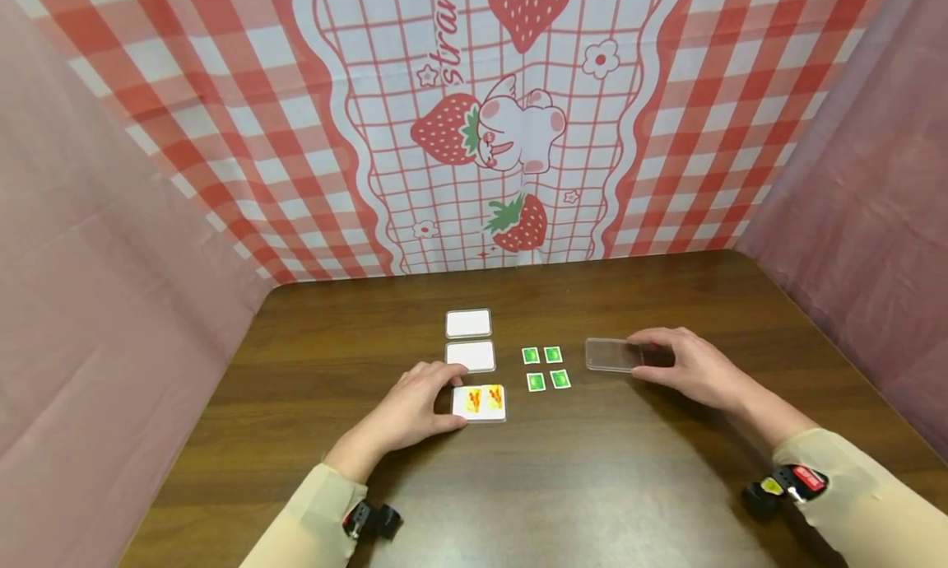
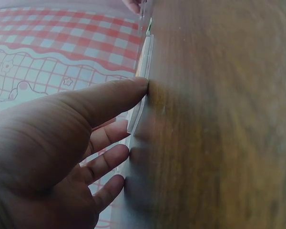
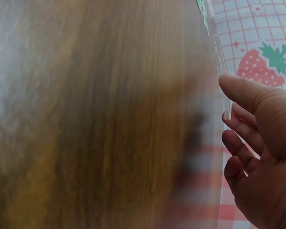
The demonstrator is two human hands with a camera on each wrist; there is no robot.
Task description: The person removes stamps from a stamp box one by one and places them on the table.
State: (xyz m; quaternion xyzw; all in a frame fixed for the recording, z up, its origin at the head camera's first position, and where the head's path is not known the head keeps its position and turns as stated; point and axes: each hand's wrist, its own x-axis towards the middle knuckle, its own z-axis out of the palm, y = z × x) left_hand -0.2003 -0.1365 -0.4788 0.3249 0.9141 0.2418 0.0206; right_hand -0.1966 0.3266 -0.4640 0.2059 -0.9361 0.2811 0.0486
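Note:
With thumb and fingers on opposite edges, my left hand (image 1: 411,407) holds a clear, shallow case (image 1: 477,416) with a white inside. Two small yellow-orange picture pieces (image 1: 484,398) lie side by side in it. In the left wrist view the case (image 2: 139,112) shows edge-on, low over the wooden surface. My right hand (image 1: 692,366) pinches the right end of a see-through rectangular case or lid (image 1: 611,354); the right wrist view shows its thin edge (image 3: 221,57) by the thumb. Between the hands lie several small green picture pieces (image 1: 531,356), untouched, in two rows.
Two white rectangular cases (image 1: 468,323) sit one behind the other beyond my left hand. All stand on a brown wooden table (image 1: 563,469). A checked strawberry cloth (image 1: 518,99) hangs at the back, pink cloths (image 1: 111,222) at the sides.

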